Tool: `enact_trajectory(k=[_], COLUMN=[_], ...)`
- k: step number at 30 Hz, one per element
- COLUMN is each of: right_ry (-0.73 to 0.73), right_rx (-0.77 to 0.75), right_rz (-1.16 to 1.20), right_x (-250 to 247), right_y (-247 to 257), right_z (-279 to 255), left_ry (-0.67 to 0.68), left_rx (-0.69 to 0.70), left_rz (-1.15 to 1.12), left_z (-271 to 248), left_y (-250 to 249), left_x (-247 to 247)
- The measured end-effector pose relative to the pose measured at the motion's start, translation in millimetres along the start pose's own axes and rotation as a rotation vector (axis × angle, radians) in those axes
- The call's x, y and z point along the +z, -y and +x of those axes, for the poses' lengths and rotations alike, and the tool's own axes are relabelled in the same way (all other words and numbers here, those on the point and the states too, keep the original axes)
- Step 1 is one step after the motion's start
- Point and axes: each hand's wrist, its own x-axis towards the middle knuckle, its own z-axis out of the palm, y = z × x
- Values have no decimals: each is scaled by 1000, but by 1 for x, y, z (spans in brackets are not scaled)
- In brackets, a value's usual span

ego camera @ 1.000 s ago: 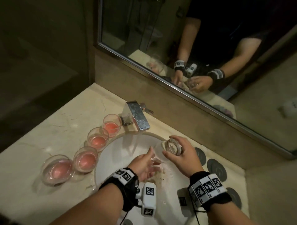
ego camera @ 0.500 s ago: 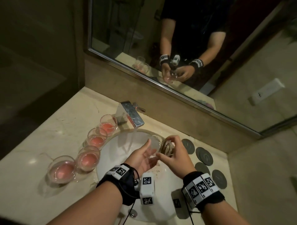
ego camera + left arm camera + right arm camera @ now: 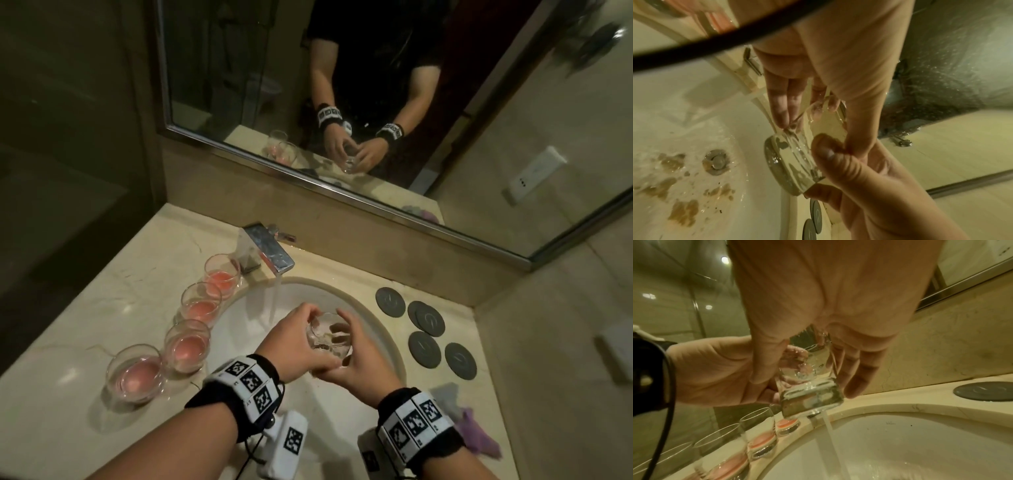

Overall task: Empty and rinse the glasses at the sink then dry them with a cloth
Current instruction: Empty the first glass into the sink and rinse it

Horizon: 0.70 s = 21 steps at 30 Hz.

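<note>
Both hands [image 3: 329, 346] gripping clear glass [image 3: 329, 334], four glasses [image 3: 186, 346] holding pink liquid

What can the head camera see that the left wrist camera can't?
Only the head camera shows the mirror, the tap with water running, four glasses of pink drink in a row on the counter, and a purple cloth.

Only the left wrist camera shows the sink's drain and brownish patches in the basin around it.

Both show the clear glass gripped by the left hand and the right hand over the sink, plus dark round coasters beside it.
</note>
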Motion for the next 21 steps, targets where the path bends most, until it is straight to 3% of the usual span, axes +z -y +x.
enact_trajectory(k=[8, 12, 17, 21], right_ry=[-171, -220, -258, -236], right_rx=[-21, 17, 53, 43], right_rz=[31, 52, 88, 93], right_x=[-4, -5, -14, -23], right_y=[-14, -24, -34, -37], right_z=[-18, -24, -22, -17], left_ry=[67, 105, -42, -31], left_rx=[94, 17, -118, -178], left_rz=[0, -172, -144, -152], left_z=[-4, -6, 2, 7], left_y=[-11, -8, -5, 2], left_x=[11, 20, 26, 34])
